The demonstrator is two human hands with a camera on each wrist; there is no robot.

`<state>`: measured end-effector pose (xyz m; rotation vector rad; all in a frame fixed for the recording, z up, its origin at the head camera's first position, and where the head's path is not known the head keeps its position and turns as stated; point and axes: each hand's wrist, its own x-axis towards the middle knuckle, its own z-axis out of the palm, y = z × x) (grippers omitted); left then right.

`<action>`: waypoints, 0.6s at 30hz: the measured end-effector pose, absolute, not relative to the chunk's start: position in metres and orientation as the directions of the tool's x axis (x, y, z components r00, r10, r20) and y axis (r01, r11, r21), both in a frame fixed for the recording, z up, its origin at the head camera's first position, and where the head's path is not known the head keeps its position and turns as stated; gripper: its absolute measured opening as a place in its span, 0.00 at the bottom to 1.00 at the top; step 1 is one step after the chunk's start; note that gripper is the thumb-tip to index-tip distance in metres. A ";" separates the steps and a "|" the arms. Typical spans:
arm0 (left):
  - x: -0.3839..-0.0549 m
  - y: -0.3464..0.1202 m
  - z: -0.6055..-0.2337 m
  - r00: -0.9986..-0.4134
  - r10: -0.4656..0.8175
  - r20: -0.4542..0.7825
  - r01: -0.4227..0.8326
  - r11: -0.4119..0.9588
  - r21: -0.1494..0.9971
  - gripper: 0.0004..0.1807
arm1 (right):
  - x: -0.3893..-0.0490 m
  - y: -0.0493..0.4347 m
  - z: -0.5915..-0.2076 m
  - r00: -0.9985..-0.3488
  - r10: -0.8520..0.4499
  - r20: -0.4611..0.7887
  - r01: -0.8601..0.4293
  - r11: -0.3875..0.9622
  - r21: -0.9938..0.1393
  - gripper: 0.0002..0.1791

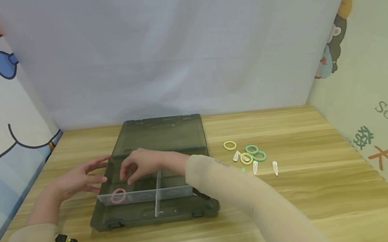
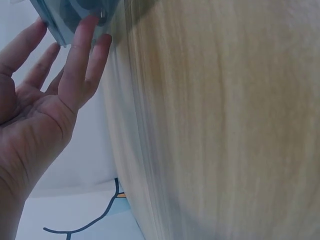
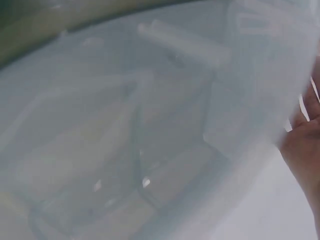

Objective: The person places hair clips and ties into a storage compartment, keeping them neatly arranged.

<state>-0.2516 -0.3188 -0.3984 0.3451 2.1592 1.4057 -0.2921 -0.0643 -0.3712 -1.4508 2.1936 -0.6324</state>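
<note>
A grey see-through box (image 1: 100, 223) stands with its lid (image 1: 166, 131) laid back. In it a clear divided tray (image 1: 177, 191) shows a pink hair tie (image 1: 118, 196) through its front wall, in the left compartment. My right hand (image 1: 144, 163) hangs over that compartment, fingers loosely bent, with nothing visible between them. In the right wrist view, blurred clear plastic fills most of the picture. My left hand (image 1: 76, 179) is at the left side of the tray, its fingers extended. Fingertips (image 2: 86, 25) touch or nearly touch the plastic in the left wrist view.
Right of the box lie yellow hair ties (image 1: 230, 145), green hair ties (image 1: 251, 149) and several white snap hair clips (image 1: 275, 168). A small green piece (image 1: 243, 170) shows beside my right sleeve (image 1: 231, 181). White cloth (image 1: 185, 56) hangs behind the wooden table (image 1: 319, 202).
</note>
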 end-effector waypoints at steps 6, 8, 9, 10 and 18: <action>-0.254 -0.321 -0.402 -0.814 0.501 -0.293 -0.083 0.399 0.913 0.45 | -0.293 -0.045 -0.360 -0.326 -0.940 -0.105 -0.751 0.325 -0.575 0.16; -0.254 -0.322 -0.403 -0.809 0.512 -0.288 -0.082 0.387 0.918 0.45 | -0.293 -0.038 -0.357 -0.319 -0.942 -0.104 -0.768 0.321 -0.554 0.16; -0.254 -0.323 -0.404 -0.806 0.518 -0.285 -0.081 0.382 0.921 0.44 | -0.293 -0.034 -0.355 -0.316 -0.944 -0.099 -0.773 0.317 -0.550 0.16; -0.254 -0.323 -0.405 -0.804 0.523 -0.283 -0.080 0.376 0.923 0.44 | -0.293 -0.030 -0.353 -0.315 -0.945 -0.094 -0.775 0.313 -0.549 0.16; -0.257 -0.324 -0.407 -0.791 0.551 -0.268 -0.081 0.340 0.937 0.43 | -0.294 0.002 -0.342 -0.321 -0.945 -0.065 -0.768 0.300 -0.565 0.15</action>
